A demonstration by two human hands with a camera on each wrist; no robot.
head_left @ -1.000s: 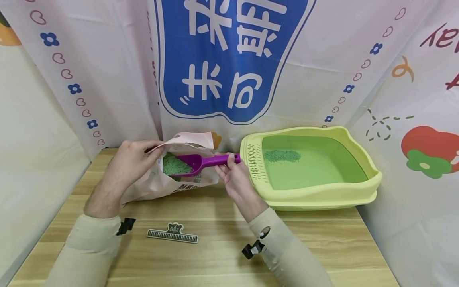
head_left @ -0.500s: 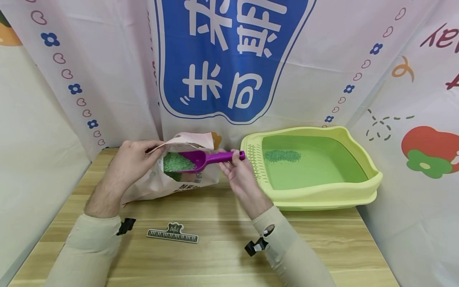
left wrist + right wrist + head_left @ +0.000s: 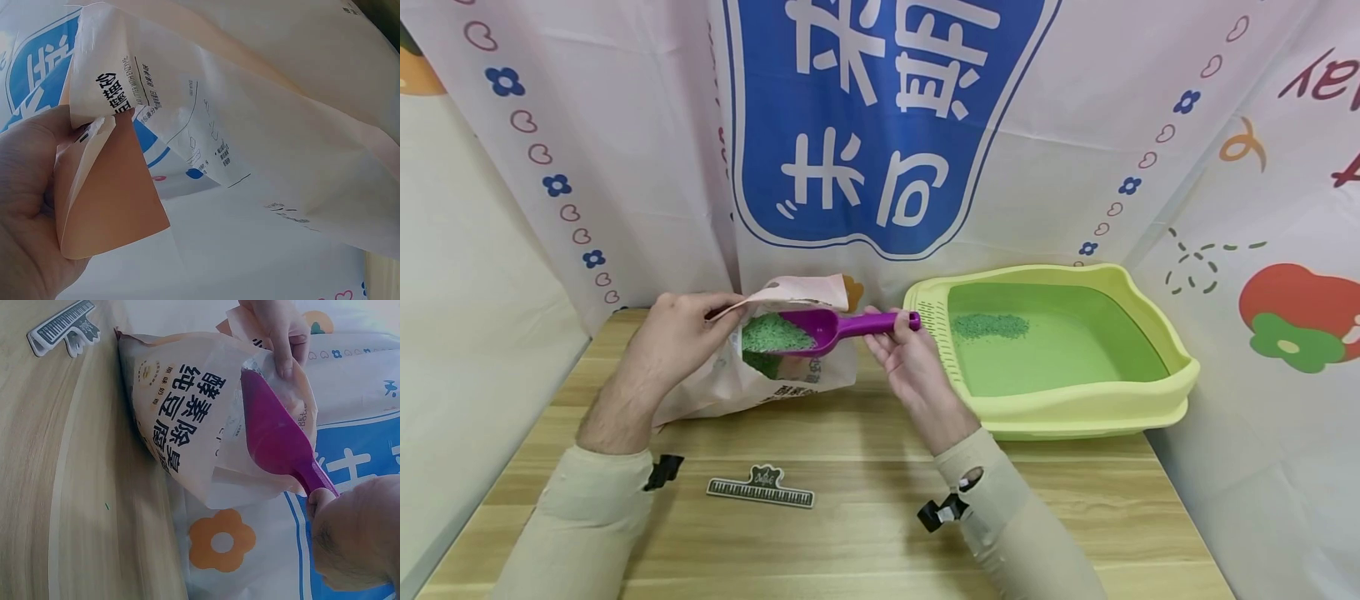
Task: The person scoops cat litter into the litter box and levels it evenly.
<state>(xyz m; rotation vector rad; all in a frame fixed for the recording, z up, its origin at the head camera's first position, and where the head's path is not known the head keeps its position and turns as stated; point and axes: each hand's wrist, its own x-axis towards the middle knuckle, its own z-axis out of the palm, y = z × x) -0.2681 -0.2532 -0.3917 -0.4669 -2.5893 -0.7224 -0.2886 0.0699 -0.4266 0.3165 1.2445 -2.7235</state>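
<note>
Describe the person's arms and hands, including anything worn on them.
The left hand and right hand are ungloved. The left sleeve and right sleeve are beige; a black fitting juts out near the left cuff, a black-and-white fitting near the right.

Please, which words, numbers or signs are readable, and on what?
"未来可期": blue panel, backdrop
"酵素除臭": bag
"纯豆腐": bag
"猫砂": bag
"ay": right cloth, partly cut off
Clip lettering, bag's small print: too small to read.
</note>
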